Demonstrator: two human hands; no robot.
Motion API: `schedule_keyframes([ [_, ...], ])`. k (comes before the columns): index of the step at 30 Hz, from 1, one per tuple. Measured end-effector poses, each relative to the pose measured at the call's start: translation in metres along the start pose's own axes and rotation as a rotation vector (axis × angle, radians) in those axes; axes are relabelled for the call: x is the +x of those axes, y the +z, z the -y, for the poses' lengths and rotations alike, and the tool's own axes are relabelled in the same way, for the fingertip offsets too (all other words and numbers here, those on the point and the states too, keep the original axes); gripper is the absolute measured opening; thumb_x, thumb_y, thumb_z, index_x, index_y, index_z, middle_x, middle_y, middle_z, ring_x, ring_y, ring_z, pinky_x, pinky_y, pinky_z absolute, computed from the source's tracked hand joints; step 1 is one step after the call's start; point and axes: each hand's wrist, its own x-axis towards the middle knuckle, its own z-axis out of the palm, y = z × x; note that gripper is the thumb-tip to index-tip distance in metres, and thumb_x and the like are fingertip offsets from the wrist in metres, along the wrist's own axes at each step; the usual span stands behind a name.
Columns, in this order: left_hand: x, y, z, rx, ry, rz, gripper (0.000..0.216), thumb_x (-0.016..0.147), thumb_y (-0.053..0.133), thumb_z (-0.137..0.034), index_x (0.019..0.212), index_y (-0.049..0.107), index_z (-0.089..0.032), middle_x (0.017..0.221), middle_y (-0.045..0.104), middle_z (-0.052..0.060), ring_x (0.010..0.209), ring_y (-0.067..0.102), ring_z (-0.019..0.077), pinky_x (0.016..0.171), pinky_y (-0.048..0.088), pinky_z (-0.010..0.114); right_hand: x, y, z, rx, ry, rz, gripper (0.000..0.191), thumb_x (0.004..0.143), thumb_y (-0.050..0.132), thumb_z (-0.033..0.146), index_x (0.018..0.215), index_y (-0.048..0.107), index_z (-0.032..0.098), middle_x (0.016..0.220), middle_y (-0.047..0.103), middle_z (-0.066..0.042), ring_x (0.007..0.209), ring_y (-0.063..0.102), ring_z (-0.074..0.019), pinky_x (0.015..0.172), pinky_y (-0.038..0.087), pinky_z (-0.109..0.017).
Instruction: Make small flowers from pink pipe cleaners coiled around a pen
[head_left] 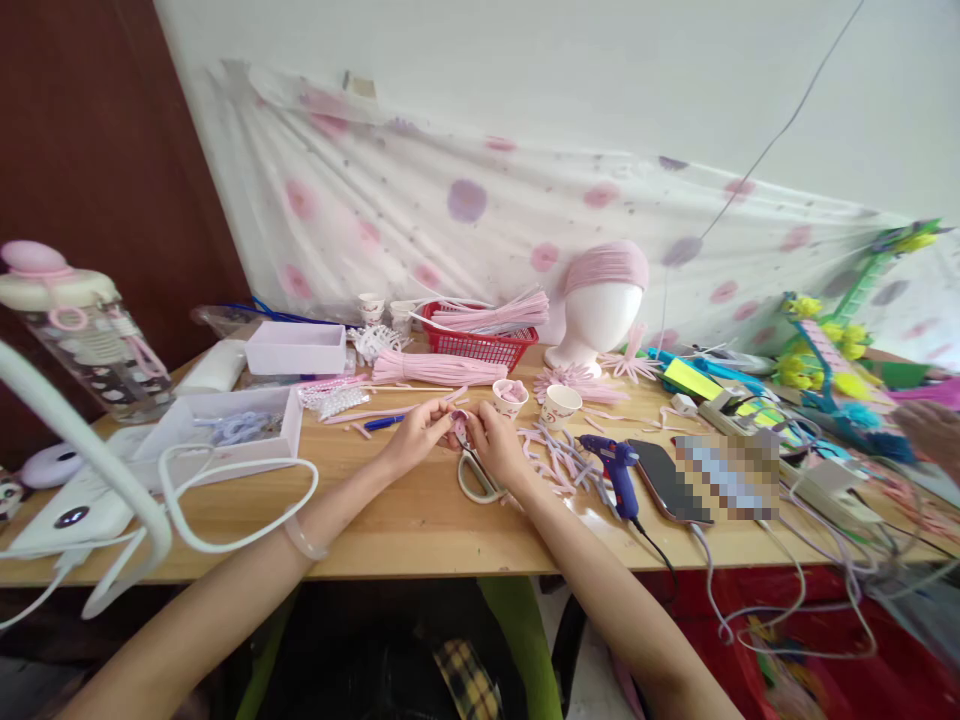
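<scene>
My left hand (421, 436) and my right hand (495, 446) meet over the middle of the table, fingertips pinched on a small pink fuzzy piece (460, 426) between them. Its exact shape is partly covered by my fingers. Below my right hand lies a pair of scissors (474, 484), light handles toward me, blades partly hidden. Just beyond my fingers stands a paper cup (510, 398) holding pink pieces, with a second paper cup (561, 405) to its right. Cut pink pipe cleaner pieces (559, 460) are scattered right of my right hand. A blue pen (384, 422) lies by my left hand.
A blue glue gun (616, 465) and a phone (664, 482) lie right, among cables and power strips (832, 490). Behind are a red basket (480, 350), pink pipe cleaner bundles (439, 368) and a white foam head (600, 315). White boxes (295, 348) and a bottle (94, 335) stand left.
</scene>
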Motion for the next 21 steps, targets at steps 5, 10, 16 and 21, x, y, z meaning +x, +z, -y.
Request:
schedule_keyframes([
  [5, 0.000, 0.005, 0.003, -0.126, -0.030, -0.050, 0.035, 0.070, 0.075, -0.045, 0.080, 0.058, -0.016, 0.066, 0.062, -0.003, 0.057, 0.062, 0.0118, 0.063, 0.058, 0.030, -0.002, 0.004, 0.002, 0.064, 0.026, -0.052, 0.022, 0.090, 0.051, 0.037, 0.073, 0.046, 0.023, 0.063, 0.055, 0.001, 0.057, 0.049, -0.0157, 0.056, 0.037, -0.026],
  [10, 0.000, 0.010, 0.006, -0.218, -0.029, -0.114, 0.037, 0.069, 0.076, -0.046, 0.080, 0.057, -0.016, 0.065, 0.061, -0.003, 0.055, 0.058, 0.0107, 0.060, 0.057, 0.029, -0.001, 0.015, 0.003, 0.217, 0.091, -0.079, 0.030, 0.092, 0.046, 0.044, 0.071, 0.043, 0.023, 0.059, 0.053, 0.003, 0.051, 0.050, -0.0138, 0.050, 0.040, -0.025],
  [16, 0.000, 0.007, 0.003, -0.225, -0.027, -0.122, 0.035, 0.067, 0.078, -0.042, 0.078, 0.060, -0.015, 0.063, 0.063, -0.002, 0.054, 0.058, 0.0118, 0.057, 0.055, 0.028, -0.001, 0.018, 0.004, 0.397, 0.144, -0.035, 0.035, 0.093, 0.046, 0.052, 0.074, 0.045, 0.023, 0.060, 0.054, 0.003, 0.050, 0.052, -0.0124, 0.049, 0.045, -0.024],
  [21, 0.001, 0.001, 0.005, -0.201, -0.018, -0.184, 0.029, 0.063, 0.081, -0.033, 0.080, 0.065, -0.015, 0.072, 0.068, -0.001, 0.061, 0.061, 0.0120, 0.059, 0.054, 0.025, -0.003, 0.017, 0.001, 0.468, 0.174, 0.062, 0.040, 0.094, 0.040, 0.058, 0.081, 0.049, 0.022, 0.064, 0.054, 0.003, 0.052, 0.052, -0.0127, 0.050, 0.046, -0.025],
])
